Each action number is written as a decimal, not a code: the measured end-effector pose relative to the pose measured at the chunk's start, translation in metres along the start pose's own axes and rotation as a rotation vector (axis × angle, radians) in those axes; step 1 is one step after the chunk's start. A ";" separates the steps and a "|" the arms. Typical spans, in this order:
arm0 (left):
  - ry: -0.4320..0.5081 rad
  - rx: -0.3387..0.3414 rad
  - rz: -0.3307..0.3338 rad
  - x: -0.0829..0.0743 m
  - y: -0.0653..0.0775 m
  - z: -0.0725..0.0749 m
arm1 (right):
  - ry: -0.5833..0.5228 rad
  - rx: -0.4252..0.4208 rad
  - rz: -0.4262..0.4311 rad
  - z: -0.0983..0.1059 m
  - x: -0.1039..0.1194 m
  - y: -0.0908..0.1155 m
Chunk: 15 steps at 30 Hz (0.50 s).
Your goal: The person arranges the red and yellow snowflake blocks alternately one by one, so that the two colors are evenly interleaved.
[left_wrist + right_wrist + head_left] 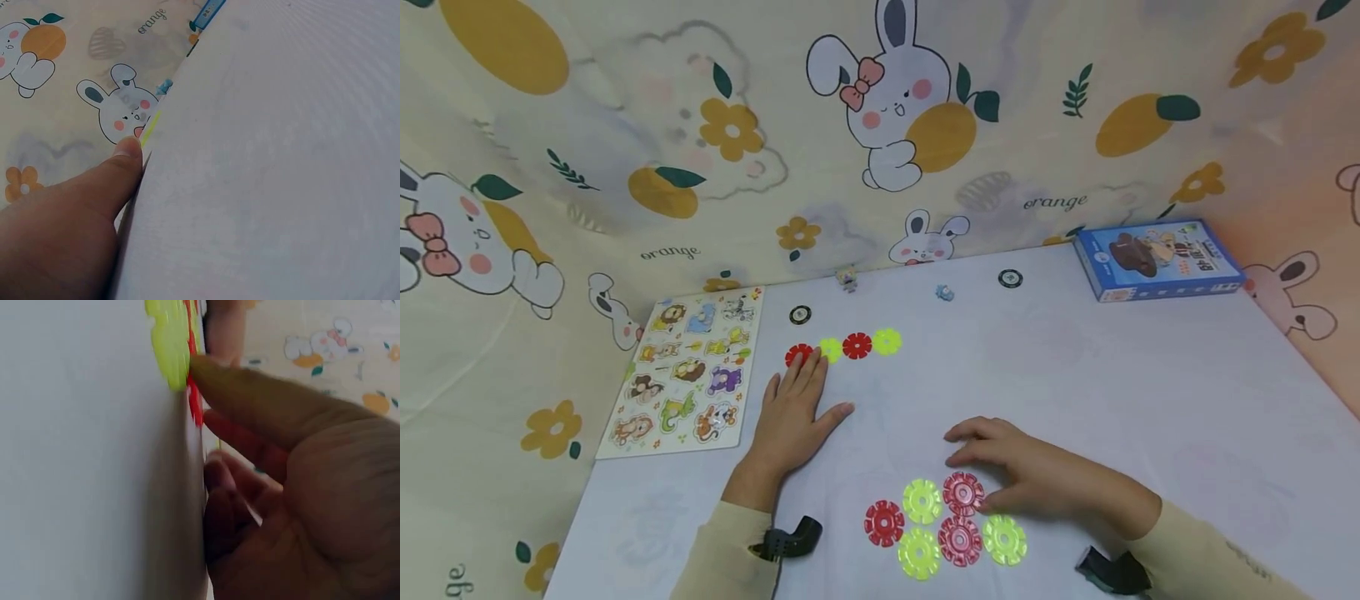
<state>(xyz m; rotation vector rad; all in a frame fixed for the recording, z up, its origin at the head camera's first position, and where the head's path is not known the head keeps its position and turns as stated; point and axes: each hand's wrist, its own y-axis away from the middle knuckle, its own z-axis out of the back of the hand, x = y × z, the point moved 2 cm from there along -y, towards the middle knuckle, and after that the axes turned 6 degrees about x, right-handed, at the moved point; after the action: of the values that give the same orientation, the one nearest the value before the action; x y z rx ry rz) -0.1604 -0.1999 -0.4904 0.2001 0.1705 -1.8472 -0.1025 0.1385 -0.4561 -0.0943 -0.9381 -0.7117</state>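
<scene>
My left hand (792, 421) lies flat on the white table, its fingertips on the leftmost red notched disc (797, 353) and at the edge of a yellow-green disc (831, 350). Another red disc (857, 346) and a yellow-green disc (887, 341) continue that row. Nearer me is a cluster of red and yellow-green discs. My right hand (1048, 477) hovers beside it, fingers loosely bent, thumb tip at the edge of the cluster's upper red disc (962, 493). In the right wrist view the thumb (250, 394) meets the discs' edge; nothing is pinched.
An animal picture board (688, 375) lies at the left. Two black round chips (801, 315), a small figure (847, 279) and a blue trinket (944, 292) sit towards the back. At the back right lies a blue box (1161, 260), near the patterned cloth wall (760, 167).
</scene>
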 end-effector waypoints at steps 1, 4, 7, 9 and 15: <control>-0.003 0.000 0.002 0.000 0.000 0.000 | 0.016 -0.003 0.005 -0.001 0.002 0.000; -0.007 -0.002 0.003 0.001 0.000 -0.001 | 0.018 -0.012 0.002 -0.002 0.005 -0.001; -0.010 0.002 0.003 0.001 0.000 -0.002 | -0.031 -0.024 -0.034 -0.002 0.006 -0.002; -0.012 0.004 0.005 0.001 0.000 -0.001 | -0.094 -0.036 -0.057 -0.001 0.005 -0.004; -0.009 0.007 0.011 0.001 0.000 0.000 | -0.259 -0.165 -0.049 0.011 -0.003 -0.015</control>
<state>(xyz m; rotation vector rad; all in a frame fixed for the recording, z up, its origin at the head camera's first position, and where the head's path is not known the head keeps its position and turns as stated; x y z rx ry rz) -0.1609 -0.2005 -0.4910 0.1976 0.1564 -1.8377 -0.1201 0.1327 -0.4554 -0.3158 -1.1308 -0.8348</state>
